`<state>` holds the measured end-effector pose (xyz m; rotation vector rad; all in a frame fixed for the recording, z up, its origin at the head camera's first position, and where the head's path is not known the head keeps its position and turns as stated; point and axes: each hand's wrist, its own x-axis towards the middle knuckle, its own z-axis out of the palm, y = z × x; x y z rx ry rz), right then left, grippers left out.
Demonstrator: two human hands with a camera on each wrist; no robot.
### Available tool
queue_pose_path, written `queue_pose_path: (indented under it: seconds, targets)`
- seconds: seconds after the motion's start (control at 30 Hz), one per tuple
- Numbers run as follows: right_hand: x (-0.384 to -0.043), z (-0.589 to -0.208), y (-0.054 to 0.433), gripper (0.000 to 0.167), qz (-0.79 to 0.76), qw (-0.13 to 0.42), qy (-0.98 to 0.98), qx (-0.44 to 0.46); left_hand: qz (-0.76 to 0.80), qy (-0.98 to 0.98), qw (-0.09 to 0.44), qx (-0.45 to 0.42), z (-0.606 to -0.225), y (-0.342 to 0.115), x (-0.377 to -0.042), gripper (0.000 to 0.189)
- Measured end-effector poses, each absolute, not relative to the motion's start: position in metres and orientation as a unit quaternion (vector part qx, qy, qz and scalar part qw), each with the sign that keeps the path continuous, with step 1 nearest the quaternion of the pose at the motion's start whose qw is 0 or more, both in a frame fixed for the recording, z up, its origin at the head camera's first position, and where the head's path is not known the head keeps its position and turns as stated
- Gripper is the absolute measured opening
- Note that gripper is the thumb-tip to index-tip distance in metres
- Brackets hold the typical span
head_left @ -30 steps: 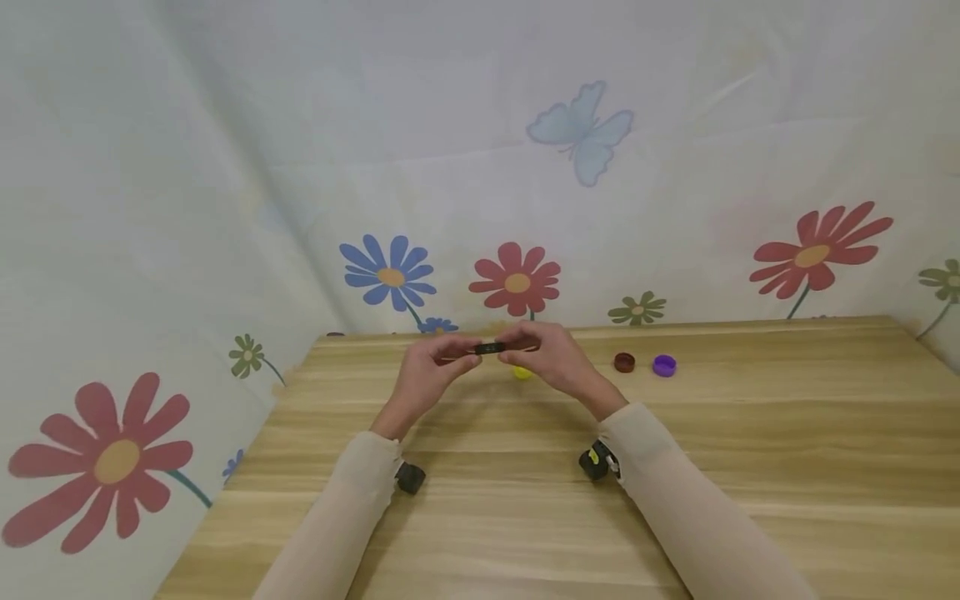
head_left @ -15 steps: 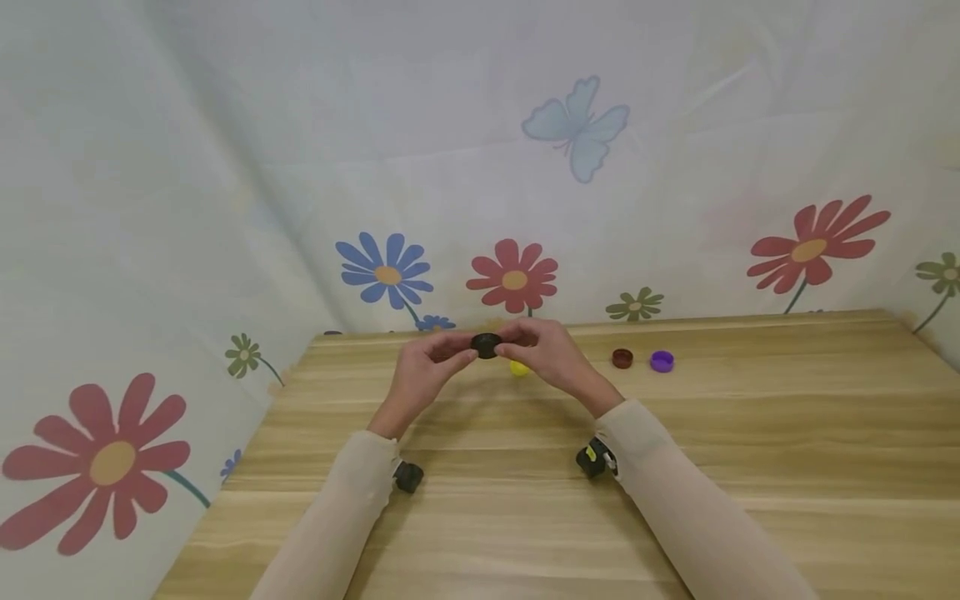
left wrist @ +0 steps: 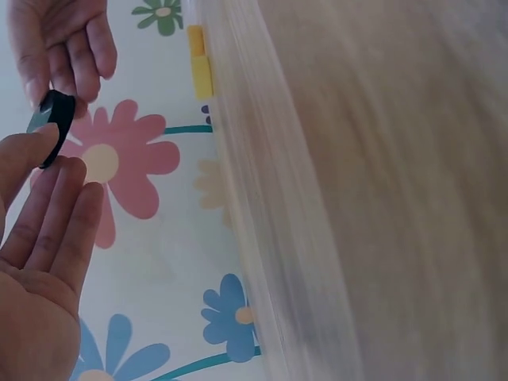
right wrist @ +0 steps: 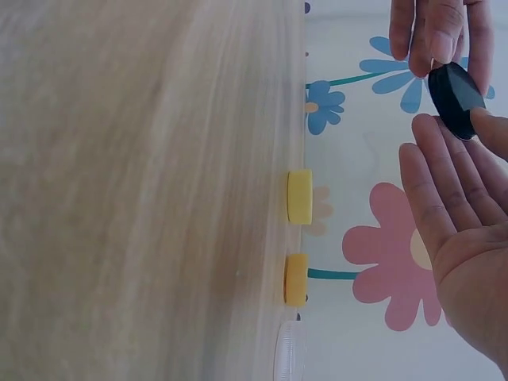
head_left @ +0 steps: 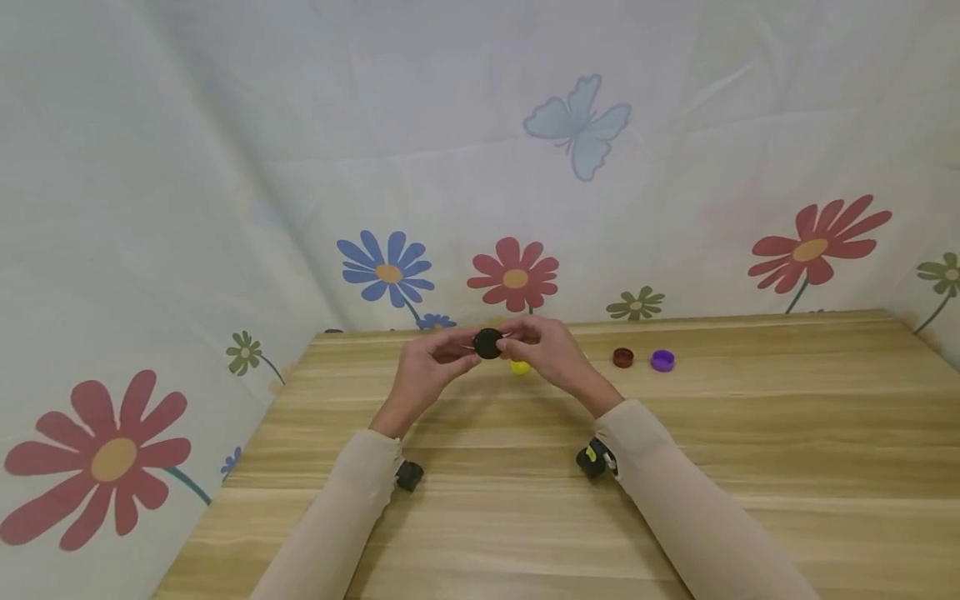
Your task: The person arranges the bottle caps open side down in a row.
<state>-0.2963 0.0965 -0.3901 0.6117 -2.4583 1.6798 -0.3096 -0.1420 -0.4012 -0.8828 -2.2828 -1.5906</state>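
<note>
Left hand (head_left: 426,371) and right hand (head_left: 553,354) pinch black disc (head_left: 487,343) between fingers (left wrist: 55,214); round face points toward head view.

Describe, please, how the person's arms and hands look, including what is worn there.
A long, plain beige fabric left sleeve and matching right sleeve reach down to the wrists. A small, black, boxy device sits by the left one; a similar black unit with a yellow mark sits by the right. The left hand and right hand wear no gloves.
</note>
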Motion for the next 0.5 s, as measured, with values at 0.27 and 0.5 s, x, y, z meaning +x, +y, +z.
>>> queue_pose_path:
  seconds: [0.27,0.5]
  targets:
    - [-0.2954,-0.3904,0.0944,0.029,0.566,0.05,-0.796,0.21,-0.51,-0.801,0.115,-0.292,-0.3985,-0.1425,-0.3088,0.04]
    - [-0.2938,-0.3897,0.0947,0.03,0.546,0.037,-0.808,0.218,-0.499,-0.813,0.106,-0.281,-0.3976,-0.1437,-0.3084,0.041]
